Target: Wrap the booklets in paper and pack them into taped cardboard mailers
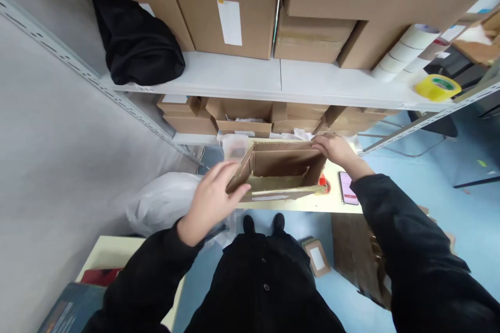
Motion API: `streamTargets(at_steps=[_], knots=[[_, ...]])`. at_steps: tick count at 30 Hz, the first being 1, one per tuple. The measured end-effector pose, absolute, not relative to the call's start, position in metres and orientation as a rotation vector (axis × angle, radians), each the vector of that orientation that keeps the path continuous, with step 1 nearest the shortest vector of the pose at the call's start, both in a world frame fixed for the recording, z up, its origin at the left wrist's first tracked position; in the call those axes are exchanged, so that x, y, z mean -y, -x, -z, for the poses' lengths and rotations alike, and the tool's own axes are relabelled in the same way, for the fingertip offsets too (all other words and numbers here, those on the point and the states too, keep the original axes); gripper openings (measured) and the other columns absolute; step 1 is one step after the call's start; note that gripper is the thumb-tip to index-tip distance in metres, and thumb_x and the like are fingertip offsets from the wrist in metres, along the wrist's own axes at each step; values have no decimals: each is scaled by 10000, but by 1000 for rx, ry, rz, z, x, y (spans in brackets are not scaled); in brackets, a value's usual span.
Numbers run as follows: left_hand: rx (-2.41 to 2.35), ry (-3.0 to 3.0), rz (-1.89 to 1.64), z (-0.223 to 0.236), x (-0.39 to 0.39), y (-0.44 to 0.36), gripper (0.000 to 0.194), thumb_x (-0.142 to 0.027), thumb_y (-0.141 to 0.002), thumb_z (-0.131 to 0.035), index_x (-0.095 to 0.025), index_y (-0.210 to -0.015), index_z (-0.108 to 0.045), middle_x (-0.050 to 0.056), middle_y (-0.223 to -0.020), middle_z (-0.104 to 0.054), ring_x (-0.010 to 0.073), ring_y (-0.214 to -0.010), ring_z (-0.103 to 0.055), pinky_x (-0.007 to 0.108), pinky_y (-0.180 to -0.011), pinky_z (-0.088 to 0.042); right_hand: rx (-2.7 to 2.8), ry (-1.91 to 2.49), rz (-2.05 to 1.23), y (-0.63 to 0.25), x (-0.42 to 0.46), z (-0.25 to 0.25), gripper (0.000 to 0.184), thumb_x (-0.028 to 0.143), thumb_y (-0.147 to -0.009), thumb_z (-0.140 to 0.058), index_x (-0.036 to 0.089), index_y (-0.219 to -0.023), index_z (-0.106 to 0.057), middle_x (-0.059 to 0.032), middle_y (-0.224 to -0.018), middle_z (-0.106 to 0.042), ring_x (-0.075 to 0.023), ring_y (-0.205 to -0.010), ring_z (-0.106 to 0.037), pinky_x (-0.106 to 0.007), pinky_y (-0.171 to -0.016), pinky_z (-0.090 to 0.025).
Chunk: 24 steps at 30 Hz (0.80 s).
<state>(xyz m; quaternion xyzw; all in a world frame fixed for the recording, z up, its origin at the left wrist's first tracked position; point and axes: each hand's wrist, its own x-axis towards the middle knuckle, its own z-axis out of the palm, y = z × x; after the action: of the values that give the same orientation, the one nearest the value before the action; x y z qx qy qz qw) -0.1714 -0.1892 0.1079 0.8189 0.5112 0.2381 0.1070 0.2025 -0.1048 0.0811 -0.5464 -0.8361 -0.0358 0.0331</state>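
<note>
An open, empty brown cardboard box (279, 171) sits on a pale yellow table (308, 202) in front of me. My left hand (213, 200) grips the box's near left corner, fingers curled over the rim. My right hand (336, 148) holds the far right corner, fingers folded over the top edge. Both arms wear black sleeves. A clear plastic cup-like container (235, 146) stands just behind the box's left side.
A phone with a pink screen (347, 188) lies right of the box, a red tape dispenser (323, 184) beside it. White shelves (281, 80) hold cardboard boxes, a black bag (135, 41), paper rolls (406, 51) and yellow tape (437, 87). A white plastic bag (164, 203) lies left.
</note>
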Motion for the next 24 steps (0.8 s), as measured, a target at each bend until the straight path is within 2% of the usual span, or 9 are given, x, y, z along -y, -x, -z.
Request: streamTargets(at_steps=[2, 4, 7, 9, 12, 14, 19, 21, 24], knots=[[-1660, -2252, -492, -109, 172, 180, 559, -525, -861, -518, -157, -1282, -514, 131, -1137, -660, 275, -991, -649, 383, -827, -502, 2573, 1644, 93, -206, 100, -80, 321, 350, -960, -407, 164, -993, -667, -127, -924, -699, -244, -888, -603, -328, -797, -381], [-1601, -2161, -263, -107, 155, 181, 580, -554, -841, -510, -164, -1269, -536, 111, -1041, -703, 259, -887, -673, 341, -755, -494, 2573, 1608, 79, -207, 95, -78, 318, 353, -957, -415, 168, -992, -671, -122, -929, -700, -248, -901, -597, -350, -832, -373], [-1553, -2174, -74, -103, 136, 169, 360, -475, -855, -471, -205, -995, -664, 77, -848, -725, 244, -782, -669, 303, -659, -441, 2554, 1532, 72, -206, 93, -76, 298, 354, -946, -443, 185, -1048, -667, -129, -1043, -687, -268, -1010, -566, -413, -925, -337], [-1632, -2233, -29, -101, 131, 160, 281, -364, -859, -430, -220, -767, -654, 69, -728, -702, 235, -709, -648, 300, -613, -391, 2469, 1505, 103, -205, 100, -76, 332, 368, -930, -472, 197, -1168, -627, -150, -1233, -613, -300, -1130, -510, -462, -969, -315], [-1730, -2261, -59, -96, 129, 154, 265, -252, -823, -405, -219, -653, -606, 67, -671, -679, 216, -663, -620, 299, -603, -352, 2234, 1509, 127, -206, 127, -76, 458, 428, -908, -500, 194, -1299, -542, -181, -1381, -492, -343, -1238, -439, -511, -987, -326], [-1750, -2240, -99, -90, 128, 156, 267, -249, -815, -396, -214, -647, -601, 72, -680, -678, 212, -675, -616, 298, -616, -348, 2172, 1457, 26, -211, 149, -75, 498, 487, -901, -494, 190, -1297, -544, -187, -1339, -526, -343, -1229, -468, -519, -996, -346], [-1838, -2153, -142, -76, 125, 162, 287, -297, -824, -375, -212, -636, -575, 76, -700, -675, 207, -691, -604, 288, -622, -345, 2410, 1134, -641, -230, 183, -75, 648, 692, -827, -466, 201, -1223, -613, -163, -1190, -644, -308, -1089, -613, -448, -914, -481], [-1881, -2129, -152, -77, 124, 161, 278, -298, -819, -371, -215, -625, -553, 76, -704, -671, 203, -694, -598, 283, -626, -343, 2386, 1164, -743, -235, 187, -76, 711, 736, -769, -510, 191, -1211, -623, -166, -1157, -666, -315, -1058, -636, -442, -893, -503], [-1922, -2096, -170, -79, 123, 161, 259, -289, -806, -367, -217, -597, -501, 69, -672, -642, 191, -667, -572, 279, -619, -332, 2357, 1218, -802, -235, 190, -79, 732, 714, -726, -597, 188, -1236, -612, -157, -1165, -672, -314, -1038, -651, -428, -866, -528]])
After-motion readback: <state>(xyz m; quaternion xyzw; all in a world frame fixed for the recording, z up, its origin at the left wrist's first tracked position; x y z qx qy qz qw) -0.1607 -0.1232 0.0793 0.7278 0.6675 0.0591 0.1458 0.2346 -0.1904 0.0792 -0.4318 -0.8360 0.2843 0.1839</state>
